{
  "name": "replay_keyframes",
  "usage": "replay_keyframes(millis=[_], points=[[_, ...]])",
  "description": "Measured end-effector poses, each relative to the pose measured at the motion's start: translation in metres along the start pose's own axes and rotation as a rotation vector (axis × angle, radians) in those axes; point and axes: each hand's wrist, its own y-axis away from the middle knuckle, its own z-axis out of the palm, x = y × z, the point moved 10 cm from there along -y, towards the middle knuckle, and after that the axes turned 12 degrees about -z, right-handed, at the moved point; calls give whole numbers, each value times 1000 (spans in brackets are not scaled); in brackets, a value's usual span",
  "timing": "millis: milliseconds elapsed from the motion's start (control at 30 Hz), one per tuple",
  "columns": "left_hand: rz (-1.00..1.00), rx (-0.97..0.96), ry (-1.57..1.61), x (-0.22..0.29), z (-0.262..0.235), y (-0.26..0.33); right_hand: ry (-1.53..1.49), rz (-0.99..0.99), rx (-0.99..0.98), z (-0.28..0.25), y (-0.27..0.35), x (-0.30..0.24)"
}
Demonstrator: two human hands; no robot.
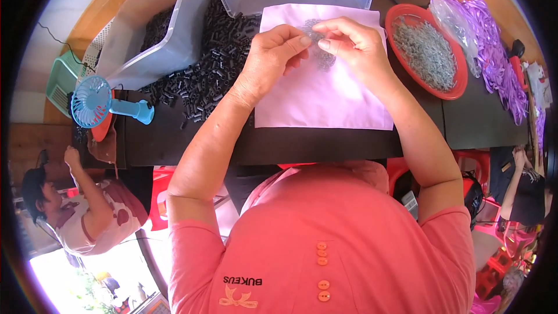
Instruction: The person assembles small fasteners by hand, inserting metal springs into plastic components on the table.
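Both hands meet over the pale pink sheet: the left hand and right hand pinch a small metal clip between narrowed fingertips. It looks light, stiff and springy, best held by its ends. Its axis is too small to tell. Beside the sheet sit a red bowl of clips and a heap of black tubes.

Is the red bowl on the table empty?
No, the red bowl holds a heap of small grey metal pieces.
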Motion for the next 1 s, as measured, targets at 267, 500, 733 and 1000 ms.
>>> replay_keyframes(millis=[267, 500, 733, 1000], points=[[11, -132, 46, 5, 9, -2, -247, 29, 37, 9, 0, 6], [191, -142, 252, 55, -43, -16, -223, 40, 89, -3, -3, 4], [305, -65, 387, 131, -69, 9, -173, 1, 85, -10, 1, -2], [360, 298, -824, 51, -44, 2, -194, -19, 178, -21, -1, -11]])
